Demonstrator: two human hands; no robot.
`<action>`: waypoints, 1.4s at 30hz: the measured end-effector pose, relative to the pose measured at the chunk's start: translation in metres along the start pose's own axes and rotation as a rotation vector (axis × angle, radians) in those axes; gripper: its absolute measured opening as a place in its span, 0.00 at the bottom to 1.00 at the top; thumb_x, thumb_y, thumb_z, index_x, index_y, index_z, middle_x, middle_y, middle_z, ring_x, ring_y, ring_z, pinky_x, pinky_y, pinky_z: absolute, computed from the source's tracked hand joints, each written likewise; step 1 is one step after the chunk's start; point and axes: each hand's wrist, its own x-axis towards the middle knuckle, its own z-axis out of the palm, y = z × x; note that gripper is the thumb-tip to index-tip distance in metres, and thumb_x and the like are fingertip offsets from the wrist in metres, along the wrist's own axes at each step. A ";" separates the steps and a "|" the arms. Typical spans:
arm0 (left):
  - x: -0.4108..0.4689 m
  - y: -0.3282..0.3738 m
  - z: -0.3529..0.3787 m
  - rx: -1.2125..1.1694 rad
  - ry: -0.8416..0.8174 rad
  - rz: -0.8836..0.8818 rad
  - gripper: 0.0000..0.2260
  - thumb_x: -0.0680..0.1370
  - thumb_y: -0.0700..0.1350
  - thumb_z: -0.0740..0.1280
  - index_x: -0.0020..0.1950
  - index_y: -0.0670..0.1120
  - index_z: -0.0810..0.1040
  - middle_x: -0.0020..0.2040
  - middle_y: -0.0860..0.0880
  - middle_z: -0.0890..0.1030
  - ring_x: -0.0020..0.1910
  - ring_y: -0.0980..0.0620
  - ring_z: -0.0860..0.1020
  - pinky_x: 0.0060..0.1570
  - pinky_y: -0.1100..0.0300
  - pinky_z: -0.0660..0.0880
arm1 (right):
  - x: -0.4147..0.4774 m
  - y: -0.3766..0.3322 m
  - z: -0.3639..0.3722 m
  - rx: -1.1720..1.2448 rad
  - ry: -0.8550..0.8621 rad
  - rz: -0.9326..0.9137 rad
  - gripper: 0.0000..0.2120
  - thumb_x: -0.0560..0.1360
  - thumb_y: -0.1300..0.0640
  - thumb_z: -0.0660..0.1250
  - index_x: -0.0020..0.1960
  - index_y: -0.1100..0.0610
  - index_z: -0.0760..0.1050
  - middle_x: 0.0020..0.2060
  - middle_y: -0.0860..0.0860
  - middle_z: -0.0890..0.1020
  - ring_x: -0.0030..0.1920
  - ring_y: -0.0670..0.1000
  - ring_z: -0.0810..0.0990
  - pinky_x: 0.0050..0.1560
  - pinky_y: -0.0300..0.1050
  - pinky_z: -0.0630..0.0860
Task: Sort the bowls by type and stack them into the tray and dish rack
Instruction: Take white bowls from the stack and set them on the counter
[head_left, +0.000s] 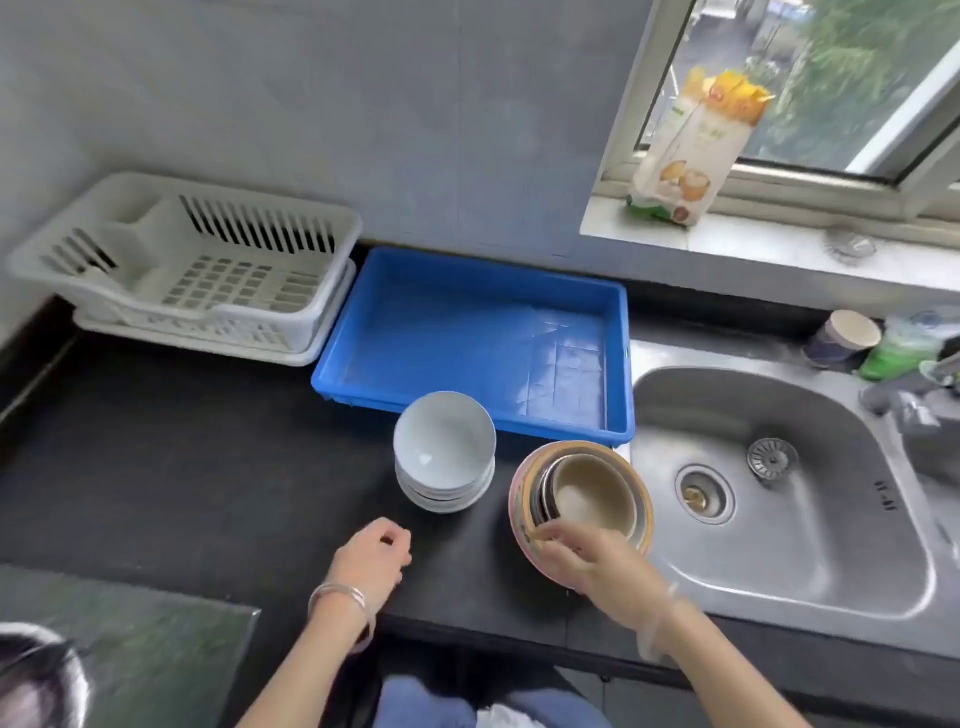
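Two bowl stacks are sitting on the black counter (182, 467) just before the blue tray (467, 332), the right hand (597, 566) pinching the near rim of the brown nested stack (589, 493) while the left hand (371, 556) is hovering loosely curled and empty near the white stack (444, 452).

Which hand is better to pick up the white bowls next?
Probably the left hand: it is free and nearest the white bowls. The right hand is busy, pinching the rim of the mixed bowls.
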 end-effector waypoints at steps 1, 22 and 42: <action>0.005 0.007 -0.001 -0.063 0.043 0.042 0.04 0.75 0.47 0.63 0.42 0.50 0.75 0.37 0.50 0.82 0.33 0.49 0.78 0.47 0.52 0.78 | 0.015 -0.010 -0.003 -0.024 0.089 -0.065 0.08 0.77 0.48 0.59 0.53 0.40 0.75 0.40 0.43 0.81 0.41 0.42 0.78 0.41 0.32 0.71; 0.032 0.054 -0.008 -0.223 0.192 0.162 0.14 0.80 0.52 0.53 0.53 0.51 0.76 0.50 0.47 0.80 0.48 0.47 0.80 0.54 0.47 0.77 | 0.123 -0.075 -0.006 -0.344 0.390 -0.051 0.12 0.79 0.56 0.55 0.42 0.60 0.71 0.40 0.61 0.79 0.40 0.60 0.72 0.37 0.43 0.63; 0.027 0.079 -0.001 -0.075 0.399 0.193 0.07 0.73 0.36 0.66 0.42 0.49 0.77 0.40 0.52 0.78 0.41 0.50 0.78 0.45 0.48 0.81 | 0.087 -0.064 -0.044 -0.023 0.460 -0.097 0.12 0.77 0.56 0.58 0.35 0.57 0.71 0.25 0.53 0.77 0.22 0.47 0.73 0.28 0.33 0.68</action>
